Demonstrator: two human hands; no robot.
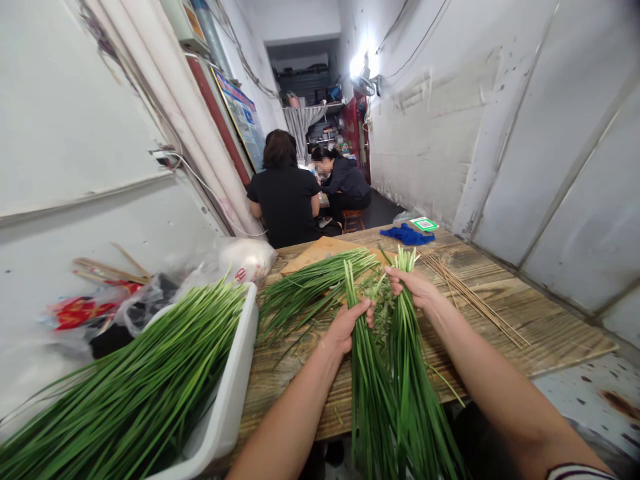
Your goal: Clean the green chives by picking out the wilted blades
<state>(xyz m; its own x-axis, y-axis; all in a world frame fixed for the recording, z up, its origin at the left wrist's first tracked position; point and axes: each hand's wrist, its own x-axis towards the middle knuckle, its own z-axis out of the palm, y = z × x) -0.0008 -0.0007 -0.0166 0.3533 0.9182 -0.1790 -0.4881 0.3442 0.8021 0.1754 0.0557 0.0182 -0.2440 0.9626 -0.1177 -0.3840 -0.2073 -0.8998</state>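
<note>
My left hand (351,323) is closed around a thin bunch of garlic chives (367,373), its pale stem ends pointing up and away from me. Held in my right hand (411,285) is a thicker bunch of garlic chives (413,360). The leaves of both bunches hang down over the near edge of the wooden table (295,363). Green trimmings (384,307) lie between my two hands. Just beyond my left hand rests a loose pile of garlic chives (315,283), partly on a tan board (315,253).
At the left stands a white plastic tub (235,393) heaped with chives (150,360). Thin sticks (480,303) lie on the table's right side. A blue cloth (407,233) and a QR-code card (424,224) are at the far edge. Two people (285,193) sit beyond the table.
</note>
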